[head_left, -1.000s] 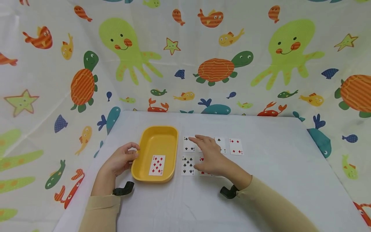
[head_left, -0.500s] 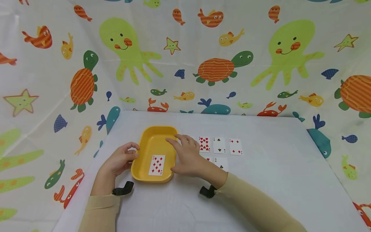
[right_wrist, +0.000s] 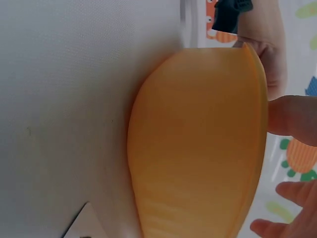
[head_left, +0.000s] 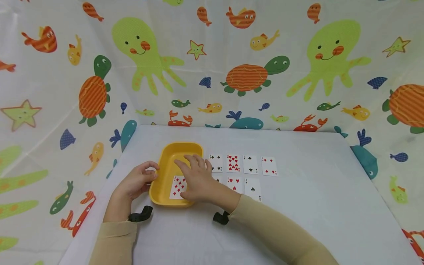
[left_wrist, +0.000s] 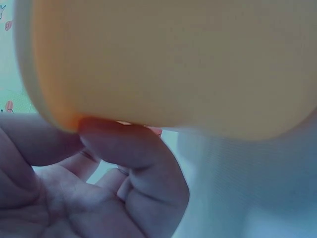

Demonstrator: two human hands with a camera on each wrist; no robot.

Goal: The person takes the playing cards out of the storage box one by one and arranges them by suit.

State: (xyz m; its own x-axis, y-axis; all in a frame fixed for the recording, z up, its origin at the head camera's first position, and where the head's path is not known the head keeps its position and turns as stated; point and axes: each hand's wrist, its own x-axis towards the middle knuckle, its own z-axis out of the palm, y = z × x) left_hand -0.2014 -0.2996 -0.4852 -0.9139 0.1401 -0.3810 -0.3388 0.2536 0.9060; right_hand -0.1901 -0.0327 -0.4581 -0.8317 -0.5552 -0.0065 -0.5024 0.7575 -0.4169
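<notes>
A yellow tray [head_left: 162, 195] sits left of the middle of the table, with an eight of diamonds [head_left: 176, 186] face up inside it. My left hand [head_left: 135, 180] pinches the tray's left edge; in the left wrist view the thumb [left_wrist: 143, 153] bends against its wall. Over the tray's right side, my right hand [head_left: 198, 180] spreads its fingers and holds nothing. It partly hides the card and the rim. The right wrist view shows the tray's outer wall [right_wrist: 198, 139] with the thumb [right_wrist: 294, 119] above the rim.
Right of the tray, playing cards lie face up in two rows. Among them are a four of spades [head_left: 216, 160], a red hearts card [head_left: 233, 163], a two of clubs [head_left: 250, 164], a four of diamonds [head_left: 269, 166] and an ace of clubs [head_left: 253, 187]. A patterned curtain [head_left: 212, 73] hangs behind.
My right hand has moved left from over the rows of cards to above the tray, uncovering most of the cards. The left hand and the tray have stayed in place.
</notes>
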